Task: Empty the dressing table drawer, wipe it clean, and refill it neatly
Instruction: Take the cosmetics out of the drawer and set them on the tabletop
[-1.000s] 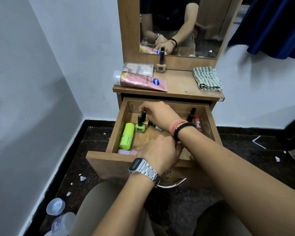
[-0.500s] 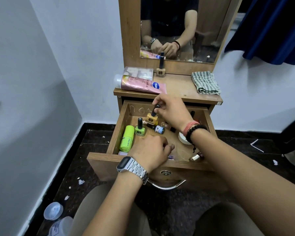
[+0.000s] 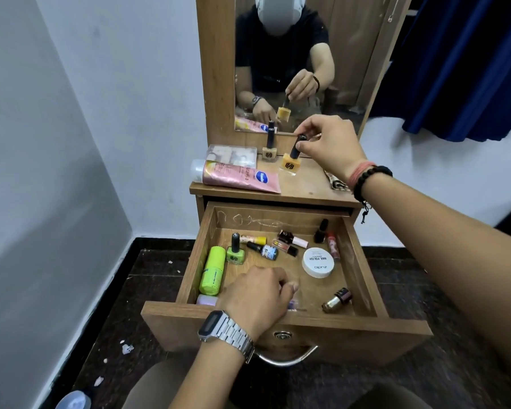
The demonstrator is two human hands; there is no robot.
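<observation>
Emptying stage, early: the drawer (image 3: 278, 317) in the lower centre is pulled out and mostly still full, with a green tube (image 3: 212, 270), green polish bottle (image 3: 235, 252), white round tub (image 3: 318, 263), a small gold bottle (image 3: 337, 300) and several little bottles near the back wall. On the tabletop (image 3: 304, 187) at frame centre: a pink tube (image 3: 236, 176), a clear box (image 3: 231, 155) and one beige polish bottle (image 3: 269, 149) already out. Wiping and refilling not started, by the look of it. Right hand (image 3: 328, 144) reaches over the tabletop, arm stretched forward, fingertips pinching the black cap of a yellow polish bottle (image 3: 291, 161), which tilts at or just above the surface; contact unclear. Left hand (image 3: 257, 293) sits low in the drawer's front, fingers curled; whether it holds anything can't be told.
</observation>
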